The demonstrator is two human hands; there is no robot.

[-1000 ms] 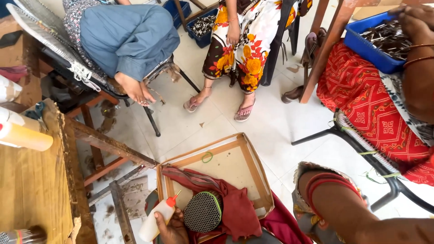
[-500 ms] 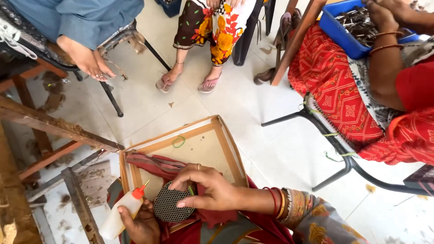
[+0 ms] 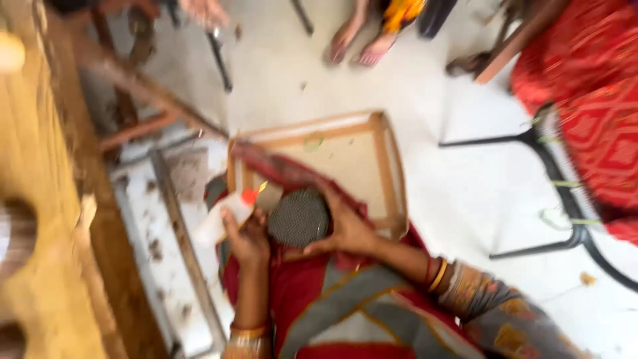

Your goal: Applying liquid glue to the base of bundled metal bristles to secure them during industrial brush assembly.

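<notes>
Mesh-textured and dark grey, a round disc (image 3: 299, 217) sat over the person's lap, just in front of a shallow wooden tray (image 3: 385, 166) that lay on the pale floor. The right hand (image 3: 345, 229) cupped the disc's right edge, its fingers curled around the rim and its thumb under the lower side, so it was closed on the piece. The left hand (image 3: 247, 236) pressed against the disc's left edge while also wrapped around a white squeeze bottle (image 3: 222, 223) with an orange nozzle (image 3: 250, 195), the tip pointing toward the top of the disc (the picture was blurred, so whether the tip touched the mesh could not be told). A small flat grey piece (image 3: 269, 196) lay right beside the nozzle, at the disc's upper left. Red cloth (image 3: 292, 292) with grey and gold bands covered the lap beneath both hands, and bangles ringed each wrist. To the left ran a wooden bench (image 3: 46, 199) and a dusty metal frame (image 3: 179, 246). Further off, another person's bare feet (image 3: 362, 46) rested on the floor, and to the right a black chair leg (image 3: 558, 179) stood beside red patterned fabric (image 3: 591, 100).
</notes>
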